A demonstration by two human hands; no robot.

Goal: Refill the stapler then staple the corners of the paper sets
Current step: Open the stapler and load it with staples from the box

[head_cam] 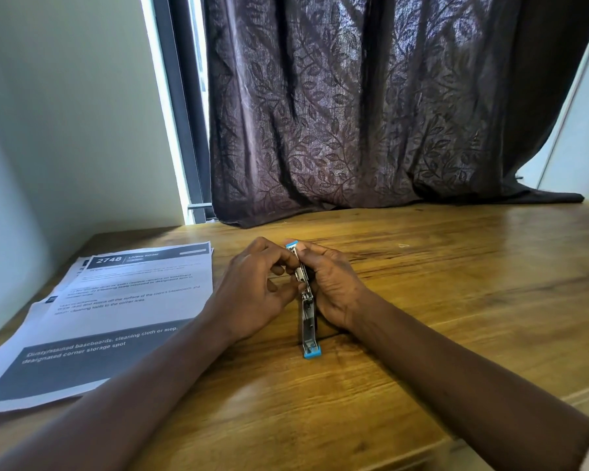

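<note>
A small blue and silver stapler lies swung open on the wooden table, its metal channel facing up and a blue end pointing toward me. My right hand grips the far half of the stapler from the right. On its left side, my left hand pinches at the metal track with its fingertips. Whether staples sit between my fingers is hidden. A stack of printed paper sheets lies at the left, under my left forearm.
A dark patterned curtain hangs down onto the back of the table. A pale wall and window frame stand at the left. A tiny bright scrap lies on the wood at the right rear.
</note>
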